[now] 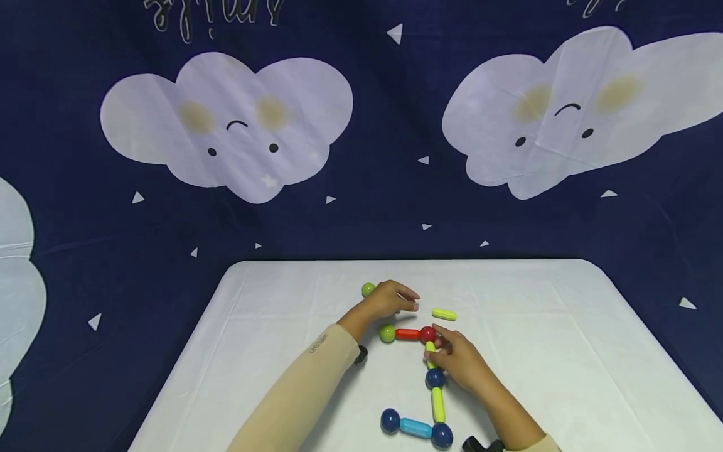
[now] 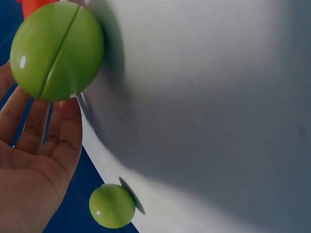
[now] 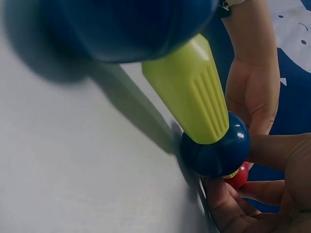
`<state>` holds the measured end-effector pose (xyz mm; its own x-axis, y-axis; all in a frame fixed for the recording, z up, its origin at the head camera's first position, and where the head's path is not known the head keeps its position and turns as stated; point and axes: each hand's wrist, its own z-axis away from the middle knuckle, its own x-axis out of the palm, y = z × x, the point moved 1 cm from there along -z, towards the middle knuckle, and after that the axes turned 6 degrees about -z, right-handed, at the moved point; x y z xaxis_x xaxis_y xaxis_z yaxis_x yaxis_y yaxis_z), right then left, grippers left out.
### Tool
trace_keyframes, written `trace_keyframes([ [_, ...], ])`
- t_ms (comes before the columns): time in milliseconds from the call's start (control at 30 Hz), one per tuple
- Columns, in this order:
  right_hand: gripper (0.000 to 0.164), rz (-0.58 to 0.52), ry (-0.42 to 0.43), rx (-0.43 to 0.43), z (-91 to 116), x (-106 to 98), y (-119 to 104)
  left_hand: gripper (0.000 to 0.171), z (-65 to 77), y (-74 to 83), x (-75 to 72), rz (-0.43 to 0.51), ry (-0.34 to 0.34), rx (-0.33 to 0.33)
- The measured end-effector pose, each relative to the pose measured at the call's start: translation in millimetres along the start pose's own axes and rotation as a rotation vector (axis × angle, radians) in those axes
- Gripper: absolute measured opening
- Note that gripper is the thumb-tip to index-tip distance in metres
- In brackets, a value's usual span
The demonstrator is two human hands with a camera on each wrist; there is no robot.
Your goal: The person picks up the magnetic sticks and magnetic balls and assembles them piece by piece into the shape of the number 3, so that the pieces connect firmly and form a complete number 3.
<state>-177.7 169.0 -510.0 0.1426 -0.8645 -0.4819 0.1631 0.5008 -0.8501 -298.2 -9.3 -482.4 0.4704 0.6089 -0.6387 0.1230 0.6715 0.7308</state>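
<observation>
Magnetic balls and rods form a chain on the white table. My right hand [image 1: 462, 361] holds the chain by a yellow-green rod [image 1: 431, 355] between a red ball [image 1: 427, 334] and a dark blue ball [image 1: 435, 378]; its fingertips touch the red ball. A red rod [image 1: 408, 334] runs left from that ball to a green ball [image 1: 386, 333]. Fingers loosely extended, my left hand [image 1: 390, 298] hovers behind the red rod and holds nothing. Another green ball [image 2: 112, 206] lies apart beside that hand. A loose yellow-green rod [image 1: 444, 314] lies right of the left fingertips.
Nearer me the chain continues through a second yellow-green rod [image 1: 438, 405] to a blue ball [image 1: 442, 435], then a light blue rod [image 1: 415, 428] and another blue ball [image 1: 390, 420]. A dark cloth [image 1: 390, 213] with clouds hangs behind the white table [image 1: 565, 351].
</observation>
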Motion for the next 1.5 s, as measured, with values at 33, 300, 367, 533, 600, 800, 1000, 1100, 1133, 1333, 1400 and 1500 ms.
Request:
trace_keyframes([
  [33, 0.066, -0.001, 0.000, 0.000, 0, 0, 0, 0.028, -0.8, 0.7, 0.8, -0.007, -0.003, 0.002],
  [300, 0.067, -0.007, 0.001, 0.009, 0, -2, 0, 0.025, -7.2, 5.6, 10.3, -0.081, -0.012, 0.022],
  [367, 0.067, -0.009, 0.001, 0.010, 0, -2, 0, 0.024, -8.8, 7.8, 13.3, -0.094, -0.007, 0.037],
  [533, 0.067, -0.022, -0.003, 0.012, -1, -2, 1, 0.024, -13.5, 13.1, 20.1, -0.117, -0.003, 0.046],
  [600, 0.067, -0.023, -0.008, 0.005, -1, -2, 1, 0.023, -15.6, 14.6, 22.0, -0.130, 0.000, 0.040],
  [800, 0.068, -0.031, -0.013, 0.004, 0, -2, 0, 0.020, -18.5, 16.5, 27.4, -0.145, 0.007, 0.016],
  [1000, 0.069, -0.027, -0.014, -0.006, 0, -3, 0, 0.017, -19.6, 19.0, 33.4, -0.165, 0.013, 0.009],
  [1100, 0.069, -0.035, -0.015, -0.008, -1, -2, 1, 0.014, -19.7, 19.4, 35.6, -0.181, 0.024, 0.007],
  [1133, 0.068, -0.039, -0.013, -0.007, -1, -2, 2, 0.014, -19.6, 19.5, 35.7, -0.183, 0.029, 0.006],
  [1333, 0.067, -0.048, -0.007, 0.009, -2, -1, 3, 0.011, -20.6, 18.0, 34.6, -0.207, 0.048, 0.030],
  [1400, 0.067, -0.047, -0.008, 0.014, -2, -1, 3, 0.011, -21.5, 15.7, 33.5, -0.215, 0.049, 0.039],
  [1500, 0.067, -0.045, -0.006, 0.015, -2, -1, 3, 0.011, -21.6, 11.1, 30.6, -0.220, 0.045, 0.046],
])
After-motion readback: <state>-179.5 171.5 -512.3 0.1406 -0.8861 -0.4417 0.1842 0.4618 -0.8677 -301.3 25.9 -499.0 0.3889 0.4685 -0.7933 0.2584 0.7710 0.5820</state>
